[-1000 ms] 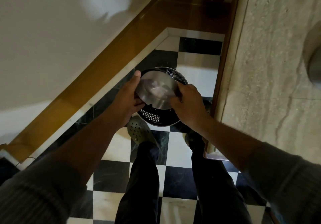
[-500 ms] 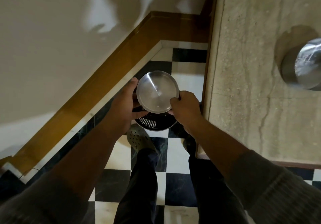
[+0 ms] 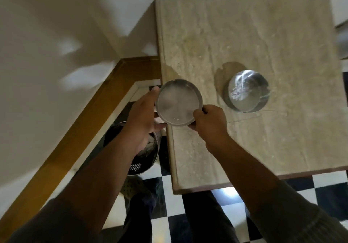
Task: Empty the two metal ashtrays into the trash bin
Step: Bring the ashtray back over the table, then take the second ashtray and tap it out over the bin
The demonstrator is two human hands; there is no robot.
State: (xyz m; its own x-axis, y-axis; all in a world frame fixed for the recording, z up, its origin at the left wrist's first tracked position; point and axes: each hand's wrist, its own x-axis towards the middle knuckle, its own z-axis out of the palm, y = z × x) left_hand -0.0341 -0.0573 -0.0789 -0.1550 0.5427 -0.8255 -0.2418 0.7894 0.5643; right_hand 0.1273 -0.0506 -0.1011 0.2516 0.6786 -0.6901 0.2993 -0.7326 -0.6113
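I hold a round metal ashtray (image 3: 178, 103) between both hands, above the left edge of a beige stone table (image 3: 273, 35). My left hand (image 3: 144, 112) cups its left rim and underside; my right hand (image 3: 209, 121) pinches its lower right rim. The tray faces up and looks bare inside. A second metal ashtray (image 3: 245, 92) sits on the table to the right, apart from my hands. The perforated metal trash bin (image 3: 146, 159) stands on the floor below my left forearm, largely hidden by it.
A white wall with a wooden skirting board (image 3: 79, 129) runs along the left. The floor is black-and-white checkered tile (image 3: 329, 191). My legs and a perforated shoe (image 3: 131, 188) are below, close to the table's front edge and the bin.
The ashtray has been lifted from over the trash bin and carried up and right to the table's left edge. The view has swung right, so the table and second ashtray are now in full view.
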